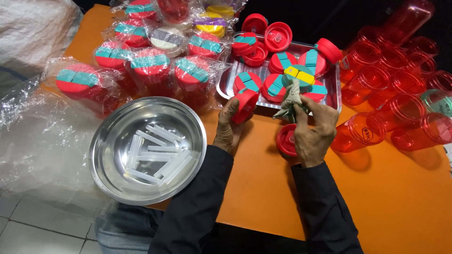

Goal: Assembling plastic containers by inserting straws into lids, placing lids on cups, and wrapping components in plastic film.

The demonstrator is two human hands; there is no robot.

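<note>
My left hand (229,128) is closed around a red bottle lid (246,105), fingers wrapped on its rim and thumb across the face, holding it on edge just in front of the metal tray (335,89). My right hand (316,132) is pinched shut on a crumpled grey-green cloth (292,99), thumb and fingertips bunching it from above, with the loose end hanging toward the tray's near rim. The two grips are close together but not touching.

I judge the lid to be light, stiff moulded plastic with a smooth and somewhat slippery skin; the rim is the sure place to take it, as my left grip does now. The cloth is soft and limp and will take whatever shape I squeeze into it, so a bunched pinch suits it.

Below my right hand a second red lid (286,139) lies flat on the orange surface (400,188). The tray holds more red lids with teal flaps, and one yellow flap among them. To my right lie many red see-through bottles (361,131) on their sides. Beyond my left hand stand wrapped bottles (149,66) in clear film, lids on. Nearer me on that side is a round steel bowl (109,141) holding clear plastic straws (160,155), with loose plastic wrap (37,136) beside it.
</note>
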